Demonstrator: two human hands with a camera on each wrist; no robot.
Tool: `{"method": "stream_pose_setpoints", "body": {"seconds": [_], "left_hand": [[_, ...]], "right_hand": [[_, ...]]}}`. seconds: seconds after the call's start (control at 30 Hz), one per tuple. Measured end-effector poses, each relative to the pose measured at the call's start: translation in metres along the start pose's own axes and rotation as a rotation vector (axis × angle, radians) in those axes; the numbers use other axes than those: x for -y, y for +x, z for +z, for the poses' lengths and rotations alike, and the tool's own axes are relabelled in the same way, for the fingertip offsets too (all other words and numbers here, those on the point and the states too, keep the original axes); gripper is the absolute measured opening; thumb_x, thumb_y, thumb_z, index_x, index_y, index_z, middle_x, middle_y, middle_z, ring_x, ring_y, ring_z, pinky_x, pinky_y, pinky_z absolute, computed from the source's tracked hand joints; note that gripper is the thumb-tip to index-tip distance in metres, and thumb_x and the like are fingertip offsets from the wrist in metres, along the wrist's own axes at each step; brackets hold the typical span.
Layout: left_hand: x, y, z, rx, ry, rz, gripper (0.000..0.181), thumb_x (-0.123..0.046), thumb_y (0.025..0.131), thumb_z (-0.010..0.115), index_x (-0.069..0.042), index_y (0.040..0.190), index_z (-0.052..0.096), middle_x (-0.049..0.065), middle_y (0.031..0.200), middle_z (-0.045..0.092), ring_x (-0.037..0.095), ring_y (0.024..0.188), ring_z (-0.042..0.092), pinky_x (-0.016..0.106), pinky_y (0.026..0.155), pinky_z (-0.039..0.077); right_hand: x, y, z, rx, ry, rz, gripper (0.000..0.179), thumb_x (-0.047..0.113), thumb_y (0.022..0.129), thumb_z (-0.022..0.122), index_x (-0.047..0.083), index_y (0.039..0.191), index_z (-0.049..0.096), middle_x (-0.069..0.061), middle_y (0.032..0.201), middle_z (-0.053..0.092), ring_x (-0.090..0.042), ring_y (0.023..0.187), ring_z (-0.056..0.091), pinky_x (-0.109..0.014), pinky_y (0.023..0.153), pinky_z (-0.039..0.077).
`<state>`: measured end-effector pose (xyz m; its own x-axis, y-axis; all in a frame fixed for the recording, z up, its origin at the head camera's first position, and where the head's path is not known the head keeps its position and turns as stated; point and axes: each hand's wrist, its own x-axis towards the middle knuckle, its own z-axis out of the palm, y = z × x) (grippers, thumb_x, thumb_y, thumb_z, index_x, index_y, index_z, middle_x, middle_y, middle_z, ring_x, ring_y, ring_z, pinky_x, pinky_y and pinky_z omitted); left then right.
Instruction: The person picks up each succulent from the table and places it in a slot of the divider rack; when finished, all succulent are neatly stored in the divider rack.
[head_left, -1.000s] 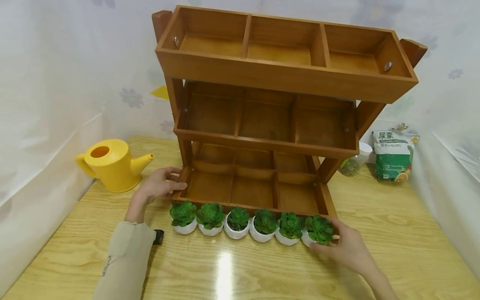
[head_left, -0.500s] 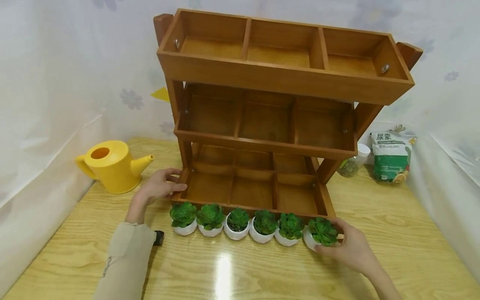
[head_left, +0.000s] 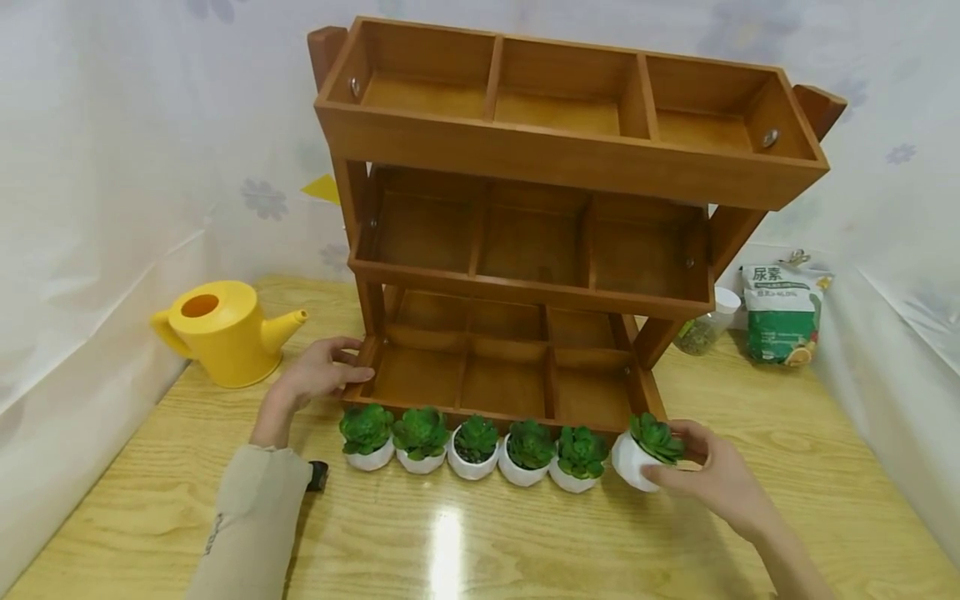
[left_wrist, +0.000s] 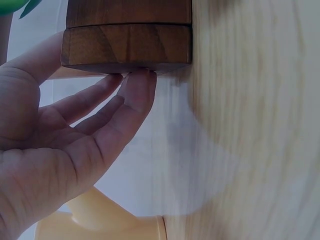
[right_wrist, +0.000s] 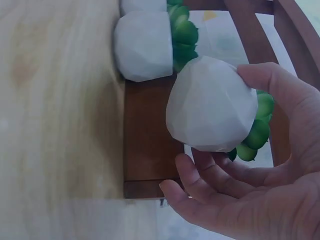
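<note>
My right hand [head_left: 716,483] holds a succulent in a white faceted pot [head_left: 633,460] between thumb and fingers. In the right wrist view the pot [right_wrist: 212,105] is tilted and off the table, with its base facing the camera. My left hand [head_left: 322,371] grips the left side of the bottom tier of a brown wooden plant stand [head_left: 510,283], thumb over the rim. In the left wrist view its fingertips press the outer face of the wood [left_wrist: 127,47]. Several more potted succulents [head_left: 474,450] stand in a row along the stand's front edge.
A yellow watering can [head_left: 228,333] stands at the left. Behind the stand's right side are a white-lidded jar [head_left: 705,325] and a green and white bag [head_left: 785,312] with a clip. The stand's three tiers are divided into compartments. White sheeting [head_left: 97,167] surrounds the table.
My right hand has lifted the rightmost potted succulent off the table, moving it slightly right and tilting it. My left hand has stayed on the stand.
</note>
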<state>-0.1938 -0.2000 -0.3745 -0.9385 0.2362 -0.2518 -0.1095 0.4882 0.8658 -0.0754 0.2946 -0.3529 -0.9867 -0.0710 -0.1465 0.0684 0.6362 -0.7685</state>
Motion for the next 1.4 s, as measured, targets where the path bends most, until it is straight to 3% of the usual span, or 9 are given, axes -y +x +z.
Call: {"method": "stream_pose_setpoints", "body": {"seconds": [0.27,0.43,0.53,0.67,0.93,1.1,1.2,1.4], "left_hand": [[-0.002,-0.001,0.001,-0.002,0.006,-0.006,0.065,-0.021,0.091,0.066,0.005,0.142,0.036,0.03,0.13,0.047,0.031,0.098,0.059,0.034,0.073,0.05],[-0.003,-0.002,0.001,0.004,0.003,-0.001,0.065,-0.021,0.092,0.065,0.006,0.142,0.034,0.03,0.13,0.046,0.031,0.099,0.059,0.034,0.073,0.05],[-0.003,-0.002,0.001,0.01,0.001,-0.003,0.065,-0.021,0.092,0.065,0.006,0.143,0.034,0.03,0.13,0.046,0.031,0.099,0.059,0.034,0.074,0.05],[-0.003,-0.001,0.001,0.012,-0.006,-0.002,0.065,-0.021,0.092,0.065,0.005,0.143,0.034,0.03,0.131,0.045,0.031,0.1,0.058,0.034,0.074,0.05],[-0.003,-0.003,0.0,0.01,-0.006,-0.001,0.064,-0.02,0.092,0.065,0.006,0.142,0.034,0.03,0.129,0.046,0.032,0.1,0.059,0.035,0.073,0.05],[-0.004,-0.003,0.001,0.006,0.0,-0.004,0.065,-0.021,0.092,0.065,0.006,0.142,0.034,0.03,0.13,0.046,0.032,0.1,0.058,0.034,0.073,0.05],[-0.005,-0.003,0.001,0.003,-0.004,-0.009,0.064,-0.02,0.093,0.064,0.006,0.142,0.033,0.031,0.13,0.046,0.033,0.101,0.058,0.035,0.073,0.05],[-0.006,-0.003,0.0,0.011,-0.011,-0.01,0.064,-0.019,0.093,0.064,0.007,0.143,0.033,0.031,0.13,0.047,0.032,0.1,0.059,0.034,0.072,0.05]], "right_hand": [[0.022,0.017,-0.01,-0.037,0.039,-0.021,0.065,0.024,0.085,0.074,-0.002,0.135,0.044,-0.02,0.12,0.058,-0.011,0.094,0.062,-0.031,0.072,0.051],[0.035,0.03,-0.015,-0.008,0.047,-0.025,0.068,0.027,0.087,0.071,-0.003,0.139,0.039,-0.018,0.117,0.059,-0.013,0.09,0.06,-0.033,0.074,0.049],[0.041,0.039,-0.017,0.014,0.068,-0.026,0.069,0.026,0.087,0.071,-0.005,0.14,0.037,-0.016,0.098,0.062,-0.018,0.077,0.06,-0.035,0.069,0.049],[0.05,0.053,-0.017,0.027,0.086,-0.022,0.07,0.027,0.086,0.072,-0.005,0.138,0.038,-0.012,0.087,0.06,-0.023,0.072,0.062,-0.035,0.068,0.052],[0.053,0.078,-0.011,0.052,0.058,0.024,0.076,0.033,0.083,0.075,-0.004,0.139,0.038,-0.016,0.111,0.055,-0.016,0.089,0.061,-0.036,0.082,0.053],[0.046,0.09,-0.007,0.062,0.026,0.029,0.078,0.034,0.082,0.075,-0.003,0.14,0.039,-0.021,0.118,0.053,-0.022,0.094,0.061,-0.042,0.085,0.052],[0.042,0.098,-0.004,0.069,-0.005,0.011,0.08,0.035,0.08,0.076,-0.003,0.141,0.039,-0.023,0.124,0.052,-0.028,0.1,0.06,-0.044,0.084,0.051],[0.034,0.11,0.002,0.075,-0.177,-0.071,0.081,0.039,0.075,0.079,-0.004,0.136,0.048,-0.023,0.132,0.052,-0.034,0.108,0.056,-0.044,0.082,0.049]]}}
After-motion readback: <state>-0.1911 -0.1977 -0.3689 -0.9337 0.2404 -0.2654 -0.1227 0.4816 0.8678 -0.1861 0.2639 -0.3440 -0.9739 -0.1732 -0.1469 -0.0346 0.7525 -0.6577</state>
